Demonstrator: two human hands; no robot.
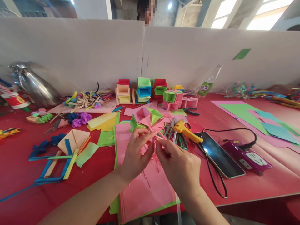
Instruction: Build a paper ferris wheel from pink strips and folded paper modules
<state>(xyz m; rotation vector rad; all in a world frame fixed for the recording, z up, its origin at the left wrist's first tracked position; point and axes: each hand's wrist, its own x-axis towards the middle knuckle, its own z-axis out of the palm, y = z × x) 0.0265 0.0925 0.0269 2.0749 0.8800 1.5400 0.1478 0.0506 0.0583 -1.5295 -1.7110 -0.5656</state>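
My left hand (136, 153) and my right hand (178, 165) meet over a stack of pink paper sheets (145, 187) on the red table. Both pinch a small folded pink paper piece (156, 137) between their fingertips; its shape is partly hidden by the fingers. Just beyond it lies a folded pink and green paper flower (146, 117). A yellow glue gun (186, 131) and pliers (170, 129) lie right of the hands.
Stacked coloured paper boxes (143, 90) stand at the back by a white partition. A phone (220, 154) and a purple power strip (247, 156) with black cable lie at right. Blue and yellow paper strips (56, 162) lie at left, a metal kettle (35, 84) at far left. A person stands behind the partition.
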